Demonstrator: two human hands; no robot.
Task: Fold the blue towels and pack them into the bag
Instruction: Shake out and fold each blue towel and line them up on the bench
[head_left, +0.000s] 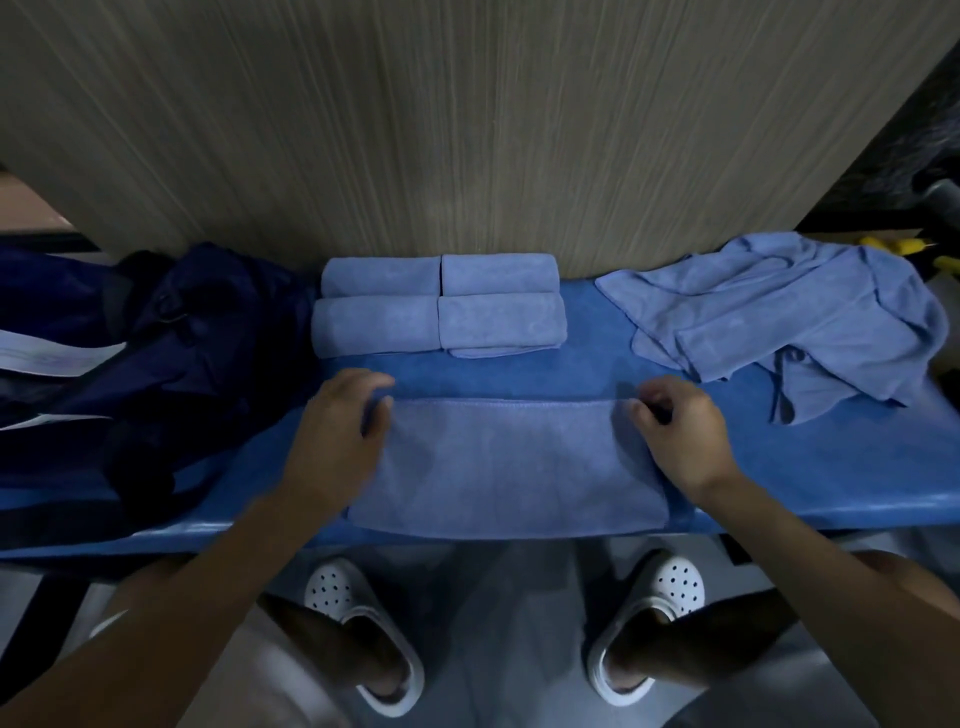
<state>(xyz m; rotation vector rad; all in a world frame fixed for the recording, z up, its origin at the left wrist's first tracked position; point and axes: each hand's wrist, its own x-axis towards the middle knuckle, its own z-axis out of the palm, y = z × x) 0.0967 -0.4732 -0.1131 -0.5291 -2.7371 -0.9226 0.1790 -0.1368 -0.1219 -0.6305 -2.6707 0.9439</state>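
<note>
The blue towel (506, 462) lay near the front edge of the worktop (805, 467), a long smooth band with a stitched far hem. The left hand (337, 426) gripped its far left corner; the right hand (680, 431) pinched the far right one.

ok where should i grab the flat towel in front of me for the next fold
Pinch the flat towel at its two far corners, one from each short end, where the left hand and right hand sit. It lies wide and flat, so corners should keep the hem straight.
</note>
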